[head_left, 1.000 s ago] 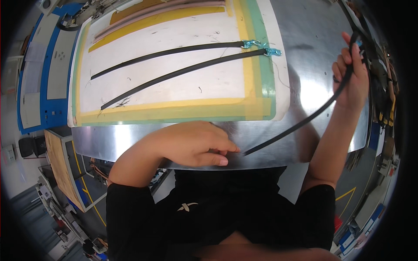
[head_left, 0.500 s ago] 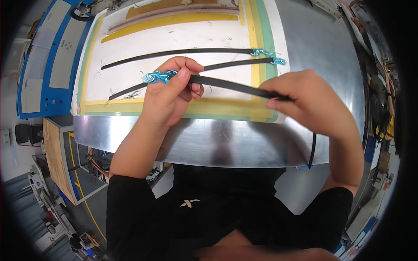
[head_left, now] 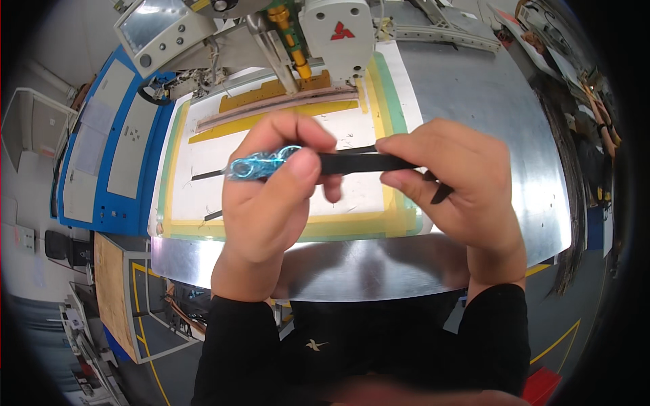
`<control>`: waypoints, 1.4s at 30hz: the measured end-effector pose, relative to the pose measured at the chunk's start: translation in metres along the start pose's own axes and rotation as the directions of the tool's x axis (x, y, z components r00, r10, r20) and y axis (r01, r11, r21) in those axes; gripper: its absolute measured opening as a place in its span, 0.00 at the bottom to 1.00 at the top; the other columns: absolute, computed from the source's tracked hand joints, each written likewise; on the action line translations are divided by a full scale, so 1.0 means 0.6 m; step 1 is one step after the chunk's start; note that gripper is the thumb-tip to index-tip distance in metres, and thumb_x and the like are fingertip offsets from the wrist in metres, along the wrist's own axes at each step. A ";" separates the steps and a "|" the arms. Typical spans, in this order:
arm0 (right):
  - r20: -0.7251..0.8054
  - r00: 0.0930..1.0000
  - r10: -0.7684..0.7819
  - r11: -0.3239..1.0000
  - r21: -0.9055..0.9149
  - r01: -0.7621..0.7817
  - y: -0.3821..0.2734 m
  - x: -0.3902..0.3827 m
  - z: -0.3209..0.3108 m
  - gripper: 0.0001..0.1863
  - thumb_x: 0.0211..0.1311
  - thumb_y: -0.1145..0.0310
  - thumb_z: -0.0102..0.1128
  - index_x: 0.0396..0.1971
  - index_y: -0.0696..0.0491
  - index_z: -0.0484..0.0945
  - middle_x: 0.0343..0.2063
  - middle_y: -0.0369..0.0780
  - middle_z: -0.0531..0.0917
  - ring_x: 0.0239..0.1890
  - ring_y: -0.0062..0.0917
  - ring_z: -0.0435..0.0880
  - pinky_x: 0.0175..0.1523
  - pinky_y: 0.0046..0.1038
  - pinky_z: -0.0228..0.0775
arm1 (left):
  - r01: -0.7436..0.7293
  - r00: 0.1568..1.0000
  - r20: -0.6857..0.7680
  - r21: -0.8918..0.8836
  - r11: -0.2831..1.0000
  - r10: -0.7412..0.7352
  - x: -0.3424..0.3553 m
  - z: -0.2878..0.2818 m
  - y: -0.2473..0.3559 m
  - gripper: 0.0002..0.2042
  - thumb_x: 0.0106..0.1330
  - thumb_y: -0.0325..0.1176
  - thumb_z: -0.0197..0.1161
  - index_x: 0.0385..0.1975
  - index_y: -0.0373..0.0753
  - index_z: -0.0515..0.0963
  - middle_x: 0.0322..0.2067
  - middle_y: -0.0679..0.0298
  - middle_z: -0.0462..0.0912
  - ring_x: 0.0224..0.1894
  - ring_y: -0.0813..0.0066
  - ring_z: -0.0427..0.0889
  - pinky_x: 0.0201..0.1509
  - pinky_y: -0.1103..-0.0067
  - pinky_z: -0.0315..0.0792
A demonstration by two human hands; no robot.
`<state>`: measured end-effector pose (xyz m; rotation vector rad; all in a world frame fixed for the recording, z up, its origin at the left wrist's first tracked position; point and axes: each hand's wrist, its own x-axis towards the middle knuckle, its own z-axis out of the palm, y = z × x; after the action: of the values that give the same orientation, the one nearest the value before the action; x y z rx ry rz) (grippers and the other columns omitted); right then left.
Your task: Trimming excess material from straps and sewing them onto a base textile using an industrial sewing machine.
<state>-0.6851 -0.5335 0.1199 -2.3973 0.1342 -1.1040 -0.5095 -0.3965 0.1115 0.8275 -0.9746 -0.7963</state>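
Note:
A black strap [head_left: 365, 163] is stretched level between my hands, close in front of me. My left hand [head_left: 267, 210] pinches it between thumb and fingers, right beside its end piece [head_left: 256, 167], which is wrapped in clear blue film. Farther along, my right hand [head_left: 470, 179] grips the strap with thumb and forefinger; a short dark length shows below those fingers. Behind my hands, another black strap [head_left: 207, 176] lies on a white board [head_left: 203, 196], mostly hidden. The tip of a further strap [head_left: 213, 216] pokes out left of my left wrist.
Yellow and green tape edges the board, which rests on a shiny metal table [head_left: 365, 277]. A white sewing machine head [head_left: 338, 40] stands over yellow strips [head_left: 271, 116] at the back. On the left are a control panel [head_left: 162, 30] and a blue cabinet [head_left: 115, 149].
My right hand has come left, nearer my left hand, and the strap between them is shorter and more level. The view has tilted up, bringing the sewing machine into sight.

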 end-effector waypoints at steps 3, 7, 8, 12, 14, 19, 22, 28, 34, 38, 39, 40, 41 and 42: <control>-0.013 1.000 -0.022 0.998 -0.053 0.022 0.008 -0.011 -0.012 0.12 0.50 0.74 0.75 0.37 0.56 0.86 0.25 0.39 0.84 0.24 0.25 0.81 0.26 0.24 0.69 | 0.041 0.999 -0.029 0.154 0.987 -0.037 -0.003 -0.004 0.010 0.20 0.67 0.37 0.64 0.46 0.25 0.72 0.28 0.54 0.79 0.26 0.73 0.78 0.30 0.79 0.72; 0.013 1.000 -0.004 0.996 -0.089 0.005 0.008 -0.010 -0.023 0.13 0.48 0.74 0.76 0.36 0.56 0.86 0.25 0.40 0.85 0.25 0.25 0.82 0.25 0.23 0.69 | 0.055 0.997 -0.057 0.164 0.985 -0.047 -0.001 0.005 0.011 0.20 0.65 0.37 0.64 0.44 0.23 0.73 0.25 0.55 0.79 0.23 0.75 0.76 0.26 0.79 0.70; 0.014 1.000 0.002 0.996 -0.089 -0.001 0.006 -0.010 -0.026 0.13 0.48 0.74 0.76 0.36 0.56 0.86 0.25 0.40 0.85 0.25 0.25 0.82 0.25 0.23 0.69 | 0.049 0.997 -0.073 0.144 0.988 -0.039 0.000 0.009 0.007 0.20 0.65 0.36 0.64 0.45 0.23 0.73 0.24 0.55 0.78 0.21 0.75 0.75 0.24 0.80 0.69; 0.013 0.999 0.032 0.993 -0.116 -0.031 0.002 -0.010 -0.030 0.14 0.47 0.73 0.77 0.36 0.56 0.87 0.25 0.39 0.85 0.25 0.24 0.83 0.25 0.22 0.69 | 0.085 0.996 0.019 0.037 0.996 -0.086 -0.003 -0.013 0.004 0.20 0.66 0.35 0.65 0.48 0.22 0.75 0.33 0.53 0.82 0.30 0.74 0.80 0.34 0.79 0.75; 0.015 0.999 0.031 0.994 -0.108 -0.029 0.000 -0.010 -0.031 0.14 0.46 0.73 0.77 0.36 0.56 0.87 0.25 0.39 0.85 0.26 0.24 0.84 0.25 0.22 0.69 | 0.113 0.994 -0.009 0.015 0.993 -0.113 -0.006 -0.014 0.008 0.21 0.65 0.36 0.66 0.48 0.22 0.75 0.33 0.54 0.81 0.28 0.74 0.80 0.32 0.80 0.74; -0.012 0.999 0.030 0.993 -0.118 -0.031 0.001 -0.014 -0.039 0.14 0.44 0.73 0.77 0.35 0.56 0.87 0.24 0.39 0.85 0.25 0.24 0.84 0.24 0.21 0.65 | 0.051 0.996 -0.071 0.087 0.995 -0.045 -0.006 0.001 0.003 0.20 0.67 0.36 0.63 0.47 0.22 0.71 0.23 0.56 0.77 0.21 0.77 0.74 0.23 0.82 0.67; -0.025 0.999 0.021 0.994 -0.108 -0.024 0.002 -0.014 -0.040 0.15 0.43 0.73 0.77 0.35 0.56 0.87 0.24 0.39 0.85 0.25 0.23 0.84 0.23 0.21 0.64 | 0.047 0.998 -0.047 0.079 0.996 -0.043 -0.008 -0.001 0.005 0.19 0.68 0.35 0.62 0.47 0.23 0.71 0.23 0.56 0.77 0.21 0.77 0.74 0.23 0.82 0.67; -0.005 1.000 0.012 0.988 -0.155 -0.012 -0.001 -0.011 -0.044 0.15 0.43 0.72 0.77 0.34 0.56 0.87 0.24 0.39 0.85 0.25 0.23 0.84 0.25 0.22 0.64 | 0.048 0.998 -0.045 0.080 0.996 -0.044 -0.007 0.002 0.008 0.19 0.69 0.35 0.62 0.48 0.23 0.70 0.24 0.55 0.77 0.21 0.77 0.74 0.23 0.83 0.67; -0.086 0.995 0.051 0.992 -0.115 -0.061 0.010 -0.013 -0.048 0.15 0.41 0.73 0.77 0.34 0.57 0.87 0.24 0.37 0.84 0.23 0.19 0.76 0.25 0.21 0.57 | -0.014 0.996 -0.092 0.008 1.000 0.014 -0.008 -0.019 0.010 0.18 0.69 0.34 0.61 0.49 0.24 0.72 0.29 0.55 0.79 0.24 0.76 0.76 0.28 0.81 0.70; -0.120 0.988 0.094 0.989 -0.106 -0.107 0.024 -0.017 -0.078 0.16 0.39 0.75 0.77 0.34 0.57 0.87 0.25 0.34 0.84 0.21 0.15 0.68 0.25 0.20 0.51 | -0.086 0.992 -0.102 -0.064 0.994 0.079 0.003 -0.043 0.016 0.16 0.72 0.33 0.56 0.52 0.26 0.72 0.30 0.59 0.79 0.27 0.78 0.74 0.32 0.80 0.68; -0.122 0.988 0.089 0.989 -0.109 -0.103 0.026 -0.016 -0.084 0.16 0.39 0.75 0.77 0.34 0.57 0.87 0.25 0.34 0.84 0.21 0.15 0.68 0.25 0.20 0.51 | -0.114 0.990 -0.092 -0.050 0.992 0.109 0.003 -0.047 0.021 0.16 0.75 0.34 0.52 0.54 0.28 0.70 0.29 0.62 0.77 0.28 0.79 0.72 0.34 0.81 0.66; -0.122 0.989 0.084 0.989 -0.115 -0.098 0.029 -0.016 -0.090 0.16 0.39 0.75 0.77 0.34 0.57 0.87 0.25 0.35 0.84 0.21 0.15 0.68 0.25 0.20 0.51 | -0.114 0.984 -0.141 -0.022 0.993 0.110 0.002 -0.051 0.028 0.16 0.76 0.34 0.51 0.55 0.29 0.70 0.29 0.64 0.76 0.28 0.80 0.71 0.35 0.80 0.64; -0.121 0.989 0.080 0.988 -0.120 -0.094 0.032 -0.015 -0.096 0.16 0.39 0.74 0.77 0.33 0.57 0.86 0.25 0.35 0.84 0.21 0.14 0.68 0.25 0.20 0.51 | -0.118 0.984 -0.138 -0.023 0.993 0.114 0.002 -0.053 0.031 0.16 0.76 0.34 0.51 0.55 0.29 0.70 0.29 0.64 0.76 0.28 0.80 0.71 0.35 0.80 0.64; -0.123 0.990 0.076 0.988 -0.127 -0.092 0.033 -0.015 -0.100 0.16 0.39 0.74 0.77 0.33 0.57 0.86 0.25 0.35 0.84 0.21 0.14 0.68 0.25 0.20 0.51 | -0.143 0.978 -0.152 -0.012 0.990 0.140 0.001 -0.056 0.034 0.16 0.76 0.34 0.51 0.55 0.29 0.70 0.29 0.64 0.75 0.28 0.80 0.70 0.35 0.80 0.64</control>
<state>-0.7333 -0.5718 0.1373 -2.4165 0.3559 -1.2311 -0.4748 -0.3804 0.1184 0.7779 -0.8776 -0.6124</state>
